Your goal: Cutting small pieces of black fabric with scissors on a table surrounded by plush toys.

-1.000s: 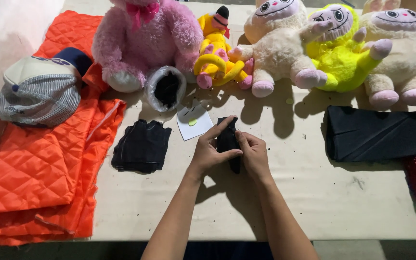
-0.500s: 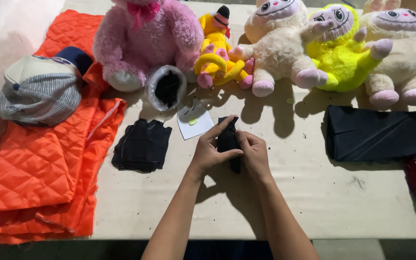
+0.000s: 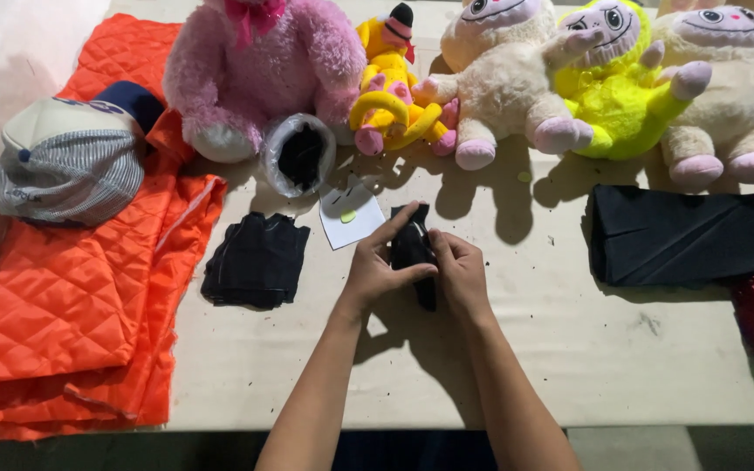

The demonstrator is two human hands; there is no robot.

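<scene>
Hands are meeting at the middle of the worktop (image 3: 569, 366): your left hand (image 3: 375, 272) and right hand (image 3: 457, 277) are both pinching a small black cloth piece (image 3: 413, 249), holding it upright between them. A stack of black cloth pieces (image 3: 255, 260) is lying just left, a white card (image 3: 351, 218) is sitting beside your fingers.

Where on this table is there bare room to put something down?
The widest bare patch of table lies right of the right hand, below the folded black cloth. A smaller one sits below the small black stack, between the orange quilt and the left hand. The back row of plush toys is crowded.
</scene>
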